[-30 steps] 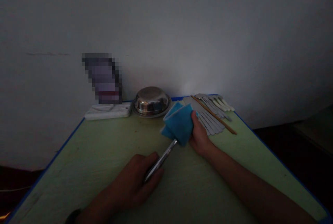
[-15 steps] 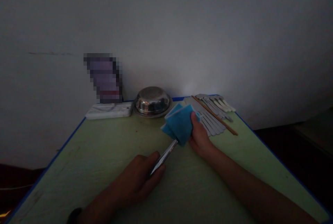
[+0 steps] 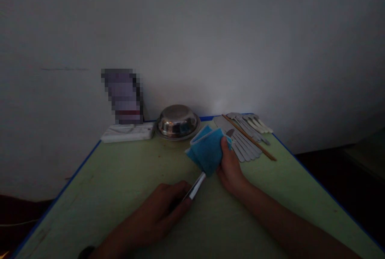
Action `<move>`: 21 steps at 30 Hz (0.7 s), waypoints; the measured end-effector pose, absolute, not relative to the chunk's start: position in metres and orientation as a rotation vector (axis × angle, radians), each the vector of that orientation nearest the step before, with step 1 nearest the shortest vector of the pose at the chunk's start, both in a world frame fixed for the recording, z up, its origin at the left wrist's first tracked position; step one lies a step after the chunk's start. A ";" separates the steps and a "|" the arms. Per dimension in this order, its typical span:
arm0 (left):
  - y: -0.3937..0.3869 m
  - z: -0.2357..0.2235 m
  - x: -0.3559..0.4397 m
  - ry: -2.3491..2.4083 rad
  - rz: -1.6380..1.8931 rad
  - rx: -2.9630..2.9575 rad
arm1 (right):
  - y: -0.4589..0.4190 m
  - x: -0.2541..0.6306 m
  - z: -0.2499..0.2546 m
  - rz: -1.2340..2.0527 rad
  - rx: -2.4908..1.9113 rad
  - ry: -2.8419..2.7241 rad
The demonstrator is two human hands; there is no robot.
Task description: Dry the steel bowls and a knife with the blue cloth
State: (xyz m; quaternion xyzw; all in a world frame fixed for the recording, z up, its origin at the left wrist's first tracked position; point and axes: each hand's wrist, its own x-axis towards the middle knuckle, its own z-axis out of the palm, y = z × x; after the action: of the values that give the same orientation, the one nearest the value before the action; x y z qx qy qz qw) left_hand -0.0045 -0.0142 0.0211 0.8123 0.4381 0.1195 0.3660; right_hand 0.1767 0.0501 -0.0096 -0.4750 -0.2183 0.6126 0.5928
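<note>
My left hand point(image 3: 156, 215) is closed round the handle of a metal knife point(image 3: 196, 186) just above the green table point(image 3: 105, 178). The knife runs up and right into a folded blue cloth point(image 3: 207, 150). My right hand point(image 3: 230, 164) grips that cloth, wrapped about the blade, and the blade's tip pokes out past the cloth near my thumb. Only a short stretch of bare metal shows between my two hands.
An upturned steel bowl point(image 3: 177, 121) sits at the table's far edge by the wall. Left of it lies a white power strip point(image 3: 128, 132) under a blurred object. Several pieces of cutlery point(image 3: 246, 138) and a wooden chopstick point(image 3: 249, 137) lie at the far right.
The cloth has slid down the knife toward my left hand, so less bare metal shows between the hands, and the blade's tip now shows beyond the cloth.
</note>
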 end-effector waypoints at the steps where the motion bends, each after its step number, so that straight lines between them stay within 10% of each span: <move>1: -0.014 0.020 -0.004 1.105 0.307 2.067 | 0.050 0.177 -0.011 1.429 -1.098 -0.515; 21: -0.012 0.015 0.002 1.242 0.334 2.045 | 0.052 0.176 -0.012 1.508 -0.930 -0.703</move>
State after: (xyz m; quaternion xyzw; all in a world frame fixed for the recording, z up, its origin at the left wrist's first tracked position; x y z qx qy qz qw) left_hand 0.0017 -0.0122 0.0151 0.7914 0.4807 0.1293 0.3547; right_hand 0.1760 0.0517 -0.0123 -0.3976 -0.3008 0.6449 0.5793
